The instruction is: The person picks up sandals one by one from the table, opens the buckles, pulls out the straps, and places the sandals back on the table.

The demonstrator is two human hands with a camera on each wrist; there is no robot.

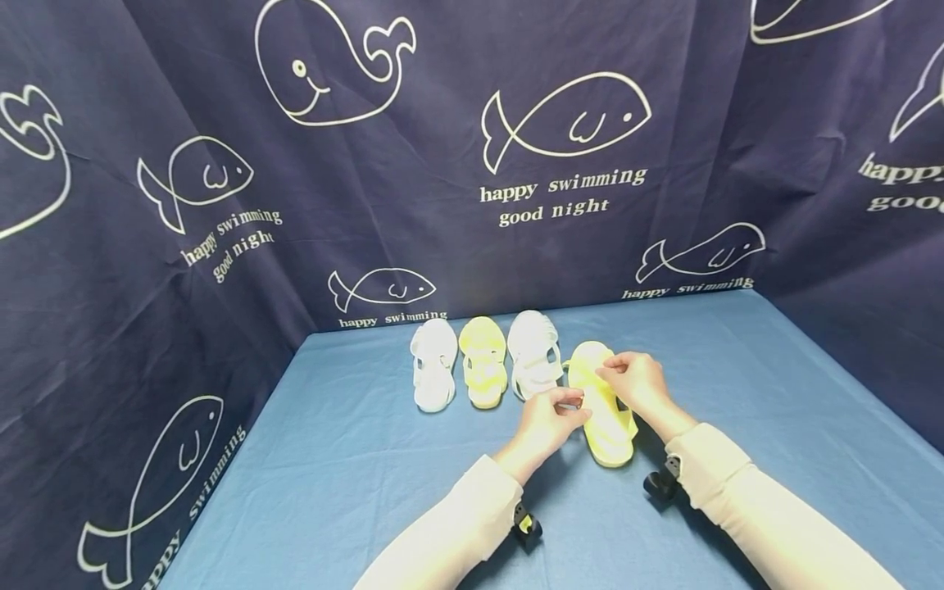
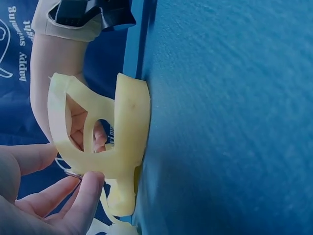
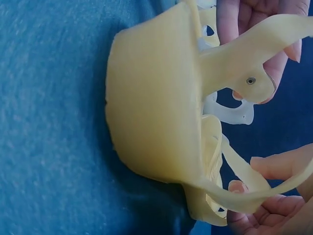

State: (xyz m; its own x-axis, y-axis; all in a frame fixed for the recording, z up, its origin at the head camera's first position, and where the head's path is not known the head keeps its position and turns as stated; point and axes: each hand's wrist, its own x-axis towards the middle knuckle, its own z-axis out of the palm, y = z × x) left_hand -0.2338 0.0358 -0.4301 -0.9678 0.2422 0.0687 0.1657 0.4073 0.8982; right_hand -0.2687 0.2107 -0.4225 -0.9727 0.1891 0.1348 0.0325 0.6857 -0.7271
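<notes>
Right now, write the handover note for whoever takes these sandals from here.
Left hand: pinches the strap of the yellow sandal at its left side.
Right hand: grips the same sandal's upper from the right.
The sandal lies on the blue cloth, nearer the person than the others and angled.
Done: white sandal, second yellow sandal and second white sandal stand side by side at the backdrop.
Left: the strap looks unfastened; the sandal is not yet in the row.
</notes>
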